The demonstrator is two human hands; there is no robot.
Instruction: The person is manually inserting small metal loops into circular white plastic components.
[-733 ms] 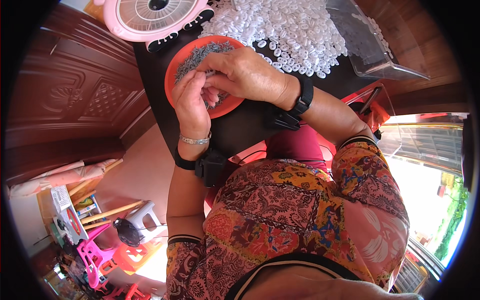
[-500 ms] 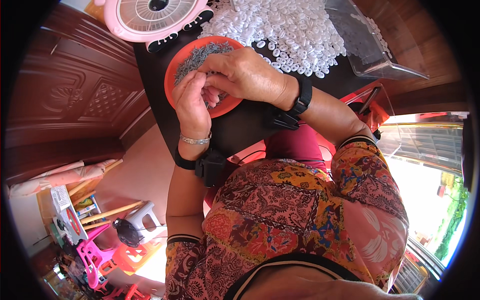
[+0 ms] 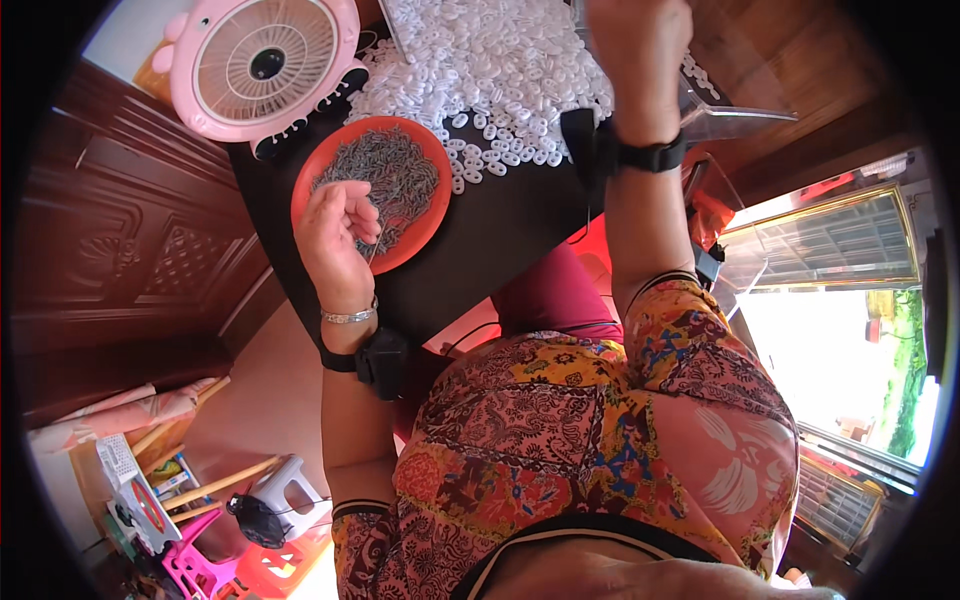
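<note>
My left hand (image 3: 340, 240) is over the left side of a shallow orange-red bowl (image 3: 438, 222), its fingers curled inward. Whatever they may hold is too small to make out. Many thin grey screw-like pieces (image 3: 395, 175) fill the bowl. At the top edge of the picture, my right hand (image 3: 645, 45) is raised beyond the heap of white oval pieces (image 3: 490, 60), each with small holes. Its fingers are blurred and partly cut off, so what they hold does not show. Both wrists wear black straps with small black devices.
A pink animal-shaped fan (image 3: 268, 65) stands on the black table (image 3: 470, 260), left of the white heap. A clear plastic bin (image 3: 740, 125) lies to the right. Carved brown wooden panelling (image 3: 150, 200) runs along the left, with stools (image 3: 285, 500) lower down.
My right hand has left my left hand above the bowl and moved up and right, past the white pieces. The left hand stays over the bowl, fingers curled. The whole view has shifted.
</note>
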